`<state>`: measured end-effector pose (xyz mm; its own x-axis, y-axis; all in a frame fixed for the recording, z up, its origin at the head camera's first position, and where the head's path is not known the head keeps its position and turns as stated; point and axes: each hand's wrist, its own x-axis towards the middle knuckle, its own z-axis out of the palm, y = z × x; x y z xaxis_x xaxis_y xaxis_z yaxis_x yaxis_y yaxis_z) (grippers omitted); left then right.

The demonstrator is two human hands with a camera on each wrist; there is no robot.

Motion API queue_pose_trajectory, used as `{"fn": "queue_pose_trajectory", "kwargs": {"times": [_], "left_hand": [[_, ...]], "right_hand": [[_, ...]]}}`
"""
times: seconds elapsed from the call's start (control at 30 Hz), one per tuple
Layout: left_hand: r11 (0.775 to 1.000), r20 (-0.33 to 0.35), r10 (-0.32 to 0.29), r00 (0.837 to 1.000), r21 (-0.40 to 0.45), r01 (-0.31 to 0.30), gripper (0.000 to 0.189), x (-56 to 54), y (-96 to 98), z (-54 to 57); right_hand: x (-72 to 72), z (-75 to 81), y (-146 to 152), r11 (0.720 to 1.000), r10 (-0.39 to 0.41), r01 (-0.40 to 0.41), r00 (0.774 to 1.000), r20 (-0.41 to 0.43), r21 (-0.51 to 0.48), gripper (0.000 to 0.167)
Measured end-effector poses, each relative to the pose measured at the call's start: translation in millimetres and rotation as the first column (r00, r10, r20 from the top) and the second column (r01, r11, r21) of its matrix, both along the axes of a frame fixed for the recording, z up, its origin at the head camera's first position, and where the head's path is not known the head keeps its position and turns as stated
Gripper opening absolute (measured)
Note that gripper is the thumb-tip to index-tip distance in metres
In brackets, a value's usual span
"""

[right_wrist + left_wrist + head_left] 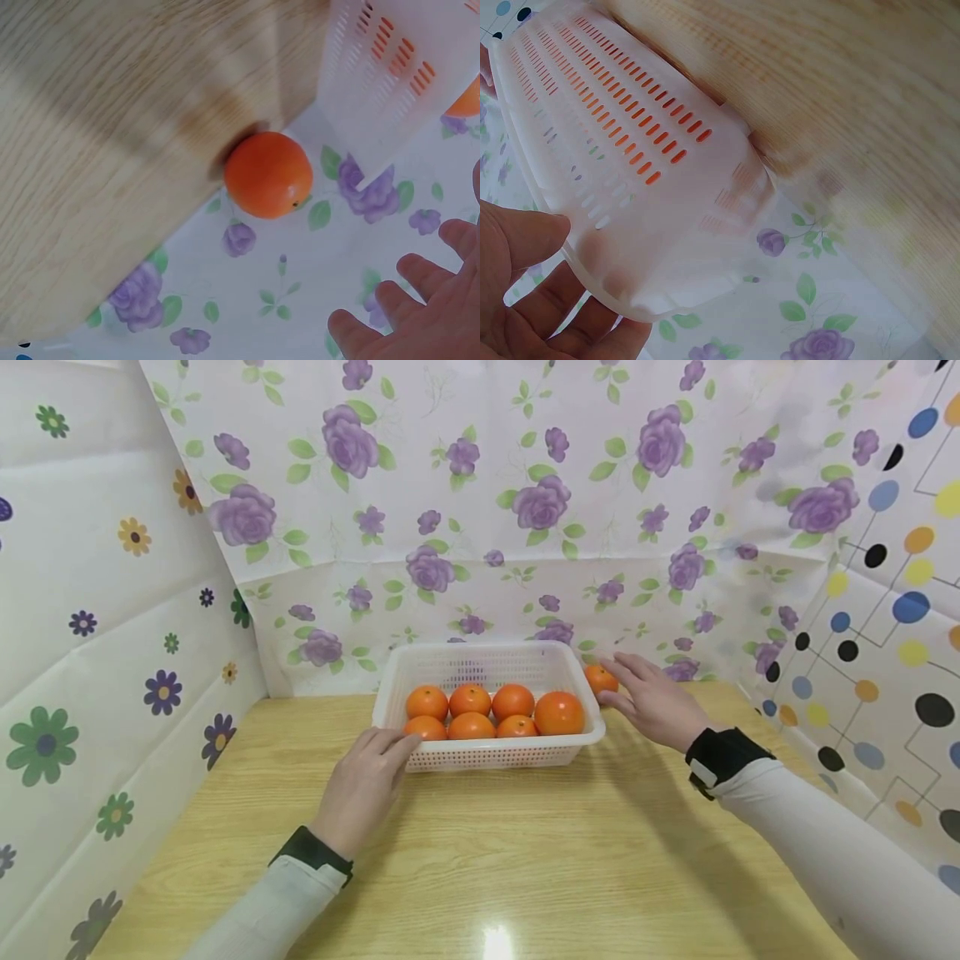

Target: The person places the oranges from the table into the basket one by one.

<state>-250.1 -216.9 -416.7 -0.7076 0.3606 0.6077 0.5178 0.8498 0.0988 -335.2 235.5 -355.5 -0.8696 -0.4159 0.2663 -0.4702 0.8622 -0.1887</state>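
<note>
A white perforated plastic basket (495, 756) stands on the table against the back, with several oranges (471, 727) in two rows inside. My left hand (367, 785) holds its front left corner; in the left wrist view the thumb (536, 236) lies on one side of the rim and fingertips show faintly through the wall from the other. One more orange (597, 679) sits on the table just right of the basket. Over it reaches my right hand (660, 702), fingers extended. The right wrist view shows a gap between those fingers (420, 277) and the lone orange (268, 175).
Beneath everything is a wood-grain table (465, 860). A floral sheet (480, 527) rises behind the basket. Patterned sheets also flank the table, flowered on the left (112, 652) and dotted on the right (885, 635).
</note>
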Motion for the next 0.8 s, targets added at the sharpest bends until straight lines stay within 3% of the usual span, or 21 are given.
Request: {"fn": "queue_pose_trajectory", "kwargs": {"times": [0.3, 0.8], "left_hand": [[1.0, -0.003, -0.01, 1.0, 0.008, 0.01, 0.049, -0.3, 0.6, -0.1], [1.0, -0.004, -0.005, 1.0, -0.002, 0.005, 0.05, 0.0, 0.8, -0.3]], "right_hand": [[1.5, -3.4, 8, 0.999, 0.031, -0.031, 0.998, -0.053, -0.007, 0.067], [-2.0, -4.7, 13, 1.0, 0.007, -0.006, 0.999, -0.049, 0.016, 0.068]]}}
